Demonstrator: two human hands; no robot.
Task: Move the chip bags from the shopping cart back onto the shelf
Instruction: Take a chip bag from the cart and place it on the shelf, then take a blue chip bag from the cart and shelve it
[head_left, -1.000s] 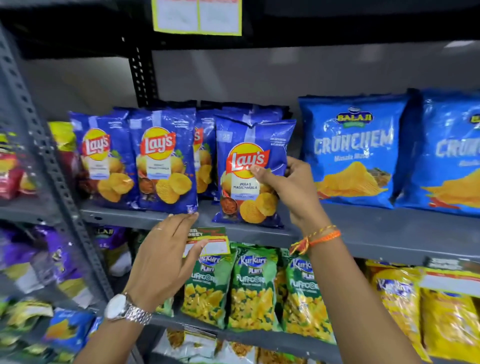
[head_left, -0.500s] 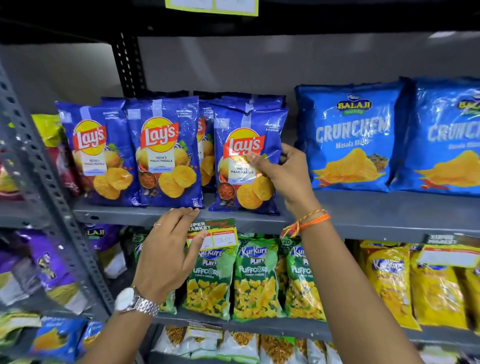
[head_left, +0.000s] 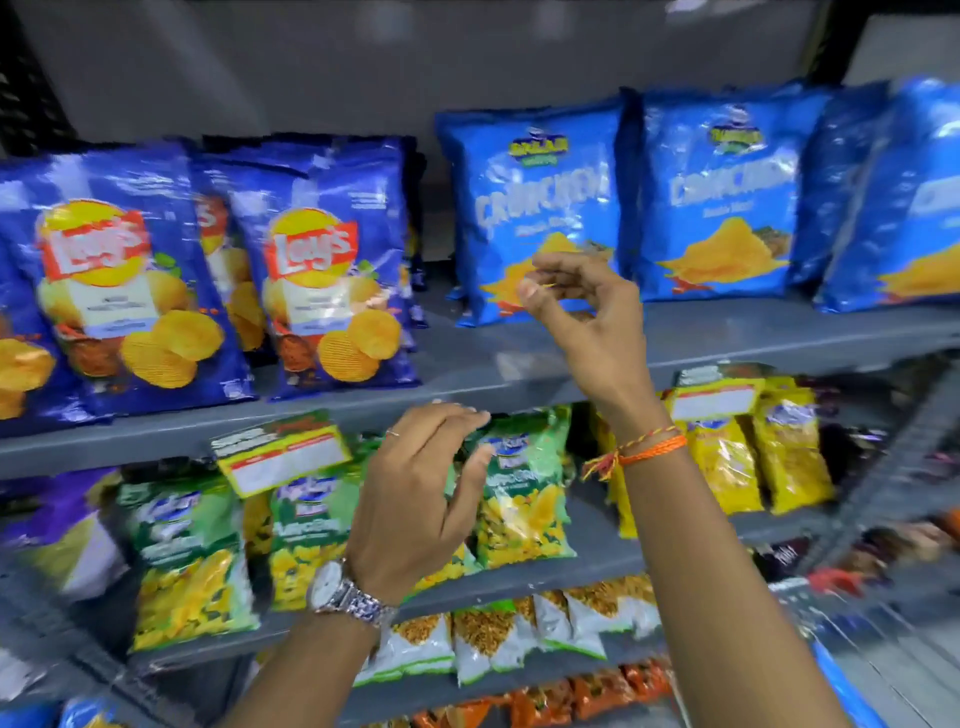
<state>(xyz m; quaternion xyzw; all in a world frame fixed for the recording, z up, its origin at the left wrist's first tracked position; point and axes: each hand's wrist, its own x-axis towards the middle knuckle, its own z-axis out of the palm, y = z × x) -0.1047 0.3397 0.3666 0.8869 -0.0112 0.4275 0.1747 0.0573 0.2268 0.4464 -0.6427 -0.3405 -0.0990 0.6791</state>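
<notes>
Both my hands were empty. My right hand hung in front of the shelf, its fingers curled loosely with the thumb near the forefinger but clamped on nothing. My left hand was lower, in front of the green bags on the shelf below, fingers apart and relaxed.

The chip bags I cared about, the dark blue Lay's bags, stood upright in a row on the left of the shelf; the front right one was just beside the lighter blue Crunchem bags, a narrow gap between them. I could not see the shopping cart at all.

I judged that this bag was placed and the step in hand was going back to the cart for another. To do that well, I would draw both hands straight back so a sleeve or wrist did not brush the front bags, which looked light and easy to tip. The picture was blurred, so I could not tell whether the bag sat fully back from the shelf's near edge.
</notes>
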